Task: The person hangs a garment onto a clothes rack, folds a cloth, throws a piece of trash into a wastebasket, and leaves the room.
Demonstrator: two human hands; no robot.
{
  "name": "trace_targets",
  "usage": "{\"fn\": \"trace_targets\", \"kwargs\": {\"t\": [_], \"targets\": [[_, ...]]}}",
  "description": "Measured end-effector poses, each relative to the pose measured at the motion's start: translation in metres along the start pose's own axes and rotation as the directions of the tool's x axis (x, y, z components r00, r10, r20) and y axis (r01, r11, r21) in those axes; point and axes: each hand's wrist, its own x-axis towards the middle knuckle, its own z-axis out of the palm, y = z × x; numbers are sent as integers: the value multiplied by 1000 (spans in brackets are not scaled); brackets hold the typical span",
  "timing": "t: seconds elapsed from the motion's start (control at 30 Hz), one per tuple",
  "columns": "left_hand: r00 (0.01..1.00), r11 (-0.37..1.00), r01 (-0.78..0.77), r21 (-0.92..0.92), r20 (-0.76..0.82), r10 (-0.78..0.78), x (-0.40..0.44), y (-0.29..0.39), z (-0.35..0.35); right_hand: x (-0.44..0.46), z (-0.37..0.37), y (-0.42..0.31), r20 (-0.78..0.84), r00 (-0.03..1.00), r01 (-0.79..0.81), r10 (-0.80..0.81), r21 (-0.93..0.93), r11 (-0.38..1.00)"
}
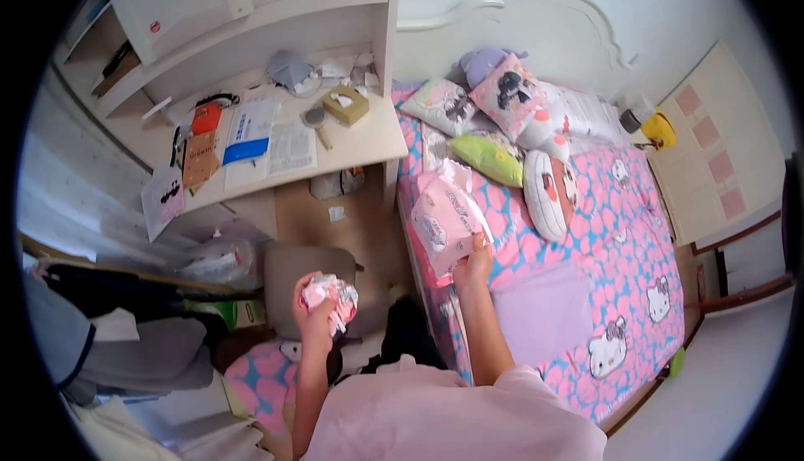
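Crumpled pink and white wrapping [332, 298] is bunched up in my left hand [314, 320], whose fingers are closed around it above the grey-brown chair [293, 267]. My right hand [475, 265] pinches the lower right corner of a pink printed packet [444, 220], which looks like soft plastic packaging with its top edge ragged. The packet is raised in front of the bed's near left edge. I cannot tell whether anything is inside it.
On the right, the bed has a pink and blue bedspread [624, 210], a folded purple cloth [543, 310] and several pillows [486, 158]. The white desk [360, 139] holds papers [293, 147], a tissue box [345, 105] and a hand mirror [316, 118]. Clothes [142, 352] hang at left.
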Motion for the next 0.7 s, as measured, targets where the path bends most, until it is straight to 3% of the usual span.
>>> {"fn": "trace_targets", "kwargs": {"t": [0.13, 0.17, 0.27, 0.33, 0.47, 0.67, 0.7], "targets": [[996, 996, 68, 65, -68, -64, 76, -25, 43, 124, 56, 32, 58, 998, -17, 13, 68, 998], [995, 991, 87, 103, -67, -80, 90, -27, 56, 151, 74, 36, -35, 999, -29, 31, 63, 998], [994, 974, 100, 206, -72, -86, 135, -25, 97, 231, 117, 55, -29, 999, -23, 23, -5, 1000], [992, 958, 85, 275, -115, -55, 152, -26, 111, 265, 153, 59, -35, 999, -2, 4, 63, 998], [973, 965, 166, 205, -196, -126, 188, -23, 150, 332, 230, 69, 3, 1000, 19, -20, 110, 994], [971, 938, 193, 287, -191, -141, 219, -34, 164, 398, 340, 82, 33, 993, 102, -116, 275, 956], [974, 932, 182, 314, -189, -126, 223, -36, 168, 415, 352, 89, 98, 988, 102, -124, 204, 974]]}}
